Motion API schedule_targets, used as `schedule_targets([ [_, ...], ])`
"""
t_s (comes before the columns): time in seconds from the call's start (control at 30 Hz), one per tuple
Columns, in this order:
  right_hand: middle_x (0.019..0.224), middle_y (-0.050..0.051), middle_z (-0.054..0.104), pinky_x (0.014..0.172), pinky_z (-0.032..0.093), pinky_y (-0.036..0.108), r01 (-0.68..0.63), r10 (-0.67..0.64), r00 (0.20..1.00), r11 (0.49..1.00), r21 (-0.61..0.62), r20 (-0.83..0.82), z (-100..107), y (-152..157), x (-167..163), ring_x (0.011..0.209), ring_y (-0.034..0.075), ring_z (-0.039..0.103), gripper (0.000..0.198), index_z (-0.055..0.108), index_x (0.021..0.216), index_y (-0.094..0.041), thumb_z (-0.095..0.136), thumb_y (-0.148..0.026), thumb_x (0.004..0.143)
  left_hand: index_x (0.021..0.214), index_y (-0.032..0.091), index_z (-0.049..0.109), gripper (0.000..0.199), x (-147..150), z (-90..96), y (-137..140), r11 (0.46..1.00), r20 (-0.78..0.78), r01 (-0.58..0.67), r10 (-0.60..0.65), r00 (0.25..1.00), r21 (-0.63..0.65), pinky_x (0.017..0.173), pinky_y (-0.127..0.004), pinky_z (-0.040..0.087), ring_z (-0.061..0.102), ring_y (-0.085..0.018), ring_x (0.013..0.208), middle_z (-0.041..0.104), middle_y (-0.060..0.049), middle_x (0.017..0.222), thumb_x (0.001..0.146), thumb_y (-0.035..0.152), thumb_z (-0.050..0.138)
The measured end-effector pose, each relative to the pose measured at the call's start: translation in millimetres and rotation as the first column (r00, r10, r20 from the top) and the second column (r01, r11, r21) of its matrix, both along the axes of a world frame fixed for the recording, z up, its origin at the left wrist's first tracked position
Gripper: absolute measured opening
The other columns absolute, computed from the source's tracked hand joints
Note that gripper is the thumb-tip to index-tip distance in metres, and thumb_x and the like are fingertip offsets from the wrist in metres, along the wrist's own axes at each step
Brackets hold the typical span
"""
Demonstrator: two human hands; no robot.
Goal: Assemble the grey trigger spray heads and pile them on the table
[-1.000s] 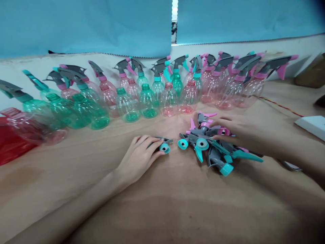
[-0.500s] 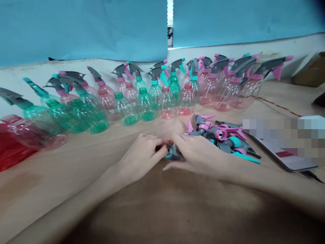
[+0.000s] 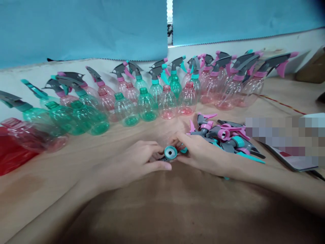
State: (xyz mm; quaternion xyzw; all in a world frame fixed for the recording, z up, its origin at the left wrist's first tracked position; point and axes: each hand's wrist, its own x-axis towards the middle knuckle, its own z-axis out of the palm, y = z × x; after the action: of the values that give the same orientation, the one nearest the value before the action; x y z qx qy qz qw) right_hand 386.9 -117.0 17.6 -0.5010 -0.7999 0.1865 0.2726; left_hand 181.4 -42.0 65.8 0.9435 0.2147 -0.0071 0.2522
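Observation:
A grey-and-teal spray trigger head (image 3: 170, 153) is held between both hands, above the near part of the table. Its round teal collar faces me, showing a white inside with a dark hole. My left hand (image 3: 142, 157) grips it from the left, thumb below the collar. From the right, my right hand (image 3: 200, 150) has its fingers closed around the other side, where a bit of teal shows. Fingers hide most of the head's body. Just beyond my right hand lies a pile of loose grey, pink and teal trigger heads (image 3: 223, 135).
Open-necked clear bottles, green (image 3: 148, 106) and pink (image 3: 167, 105), stand in front of bottles with trigger heads fitted (image 3: 250, 88). A pink bottle (image 3: 30, 135) leans at the left by a red bag (image 3: 12, 156). A flat device (image 3: 286, 156), partly blurred out, lies at right.
The trigger head has turned so that its collar opening now faces me. My left thumb has straightened beneath it, and my right fingers have closed in at its side.

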Motion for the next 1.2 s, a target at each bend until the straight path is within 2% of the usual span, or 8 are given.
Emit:
schedule_targets([
  [0.1,0.102,0.004,0.065,0.070,0.048,0.029,-0.057,0.057,0.996,0.998,0.001,-0.068,1.6,-0.9,1.0,0.087,0.016,0.063,0.023,0.047,0.107,-0.021,0.056,-0.018,0.086,0.091,0.026,0.066,0.023,-1.0,-6.9,4.0,0.998,0.053,0.005,-0.002,0.999,-0.067,0.065,-0.023,0.045,0.062,-0.014,0.078,0.066,0.003,0.087,0.095,0.035,0.045],
  [0.27,0.105,0.004,0.067,0.074,0.050,0.030,-0.016,0.022,0.998,0.994,0.110,-0.057,6.7,-3.0,1.0,0.092,0.017,0.065,0.022,0.050,0.107,-0.022,0.056,-0.019,0.087,0.084,0.020,0.062,0.012,6.0,-17.6,3.0,0.988,0.211,-0.133,0.146,0.966,-0.072,0.060,-0.023,0.047,0.063,-0.014,0.072,0.066,0.003,0.080,0.083,0.032,0.066],
  [0.5,0.107,0.002,0.071,0.078,0.051,0.032,0.065,-0.055,0.997,0.964,0.258,-0.046,19.1,-5.9,6.6,0.106,0.021,0.063,0.056,0.031,0.135,-0.023,0.056,-0.014,0.084,0.098,0.025,0.063,0.023,14.7,-30.2,-9.2,0.961,0.526,-0.278,0.229,0.819,0.014,0.070,-0.029,0.050,0.061,-0.015,0.077,0.067,0.002,0.089,0.078,0.032,0.072],
  [0.7,0.125,0.009,0.061,0.083,0.050,0.035,0.060,-0.059,0.998,0.963,0.262,-0.012,17.8,-5.9,5.1,0.112,0.021,0.059,0.048,0.035,0.132,-0.020,0.054,-0.020,0.088,0.102,0.023,0.063,0.027,16.0,-54.5,-17.2,0.946,0.657,-0.323,0.240,0.714,0.006,0.070,-0.030,0.050,0.058,-0.016,0.078,0.063,-0.001,0.089,0.079,0.033,0.072],
  [0.83,0.106,0.009,0.062,0.076,0.050,0.036,0.089,-0.115,0.991,0.946,0.311,0.067,15.6,-3.3,5.2,0.097,0.022,0.059,0.017,0.054,0.101,-0.017,0.057,-0.022,0.086,0.101,0.022,0.059,0.027,14.7,-63.2,-22.4,0.933,0.710,-0.348,0.185,0.680,0.091,0.072,-0.031,0.050,0.058,-0.017,0.085,0.060,-0.003,0.093,0.078,0.026,0.072],
  [0.9,0.096,0.007,0.061,0.073,0.048,0.033,0.079,-0.117,0.987,0.948,0.308,0.108,15.0,-2.6,6.6,0.090,0.020,0.058,0.006,0.057,0.091,-0.017,0.055,-0.019,0.086,0.101,0.021,0.058,0.029,14.1,-65.6,-23.8,0.921,0.741,-0.364,0.144,0.656,0.143,0.076,-0.033,0.049,0.058,-0.018,0.089,0.060,-0.003,0.096,0.076,0.022,0.074],
  [1.0,0.093,0.004,0.061,0.070,0.046,0.030,0.070,-0.103,0.988,0.964,0.258,0.118,18.1,-3.3,9.8,0.085,0.017,0.058,0.007,0.058,0.090,-0.019,0.053,-0.017,0.087,0.102,0.022,0.056,0.033,13.2,-68.2,-23.4,0.909,0.760,-0.371,0.103,0.642,0.190,0.081,-0.037,0.048,0.058,-0.020,0.094,0.064,-0.004,0.099,0.075,0.019,0.075],
  [1.2,0.082,-0.003,0.067,0.062,0.043,0.023,0.073,-0.071,0.997,0.996,0.059,-0.041,42.2,-18.0,8.5,0.068,0.010,0.060,0.010,0.063,0.094,-0.021,0.059,-0.024,0.086,0.103,0.023,0.056,0.028,11.6,-69.9,-19.4,0.877,0.747,-0.431,0.138,0.651,0.213,0.079,-0.038,0.047,0.057,-0.020,0.089,0.064,-0.003,0.095,0.079,0.023,0.071],
])
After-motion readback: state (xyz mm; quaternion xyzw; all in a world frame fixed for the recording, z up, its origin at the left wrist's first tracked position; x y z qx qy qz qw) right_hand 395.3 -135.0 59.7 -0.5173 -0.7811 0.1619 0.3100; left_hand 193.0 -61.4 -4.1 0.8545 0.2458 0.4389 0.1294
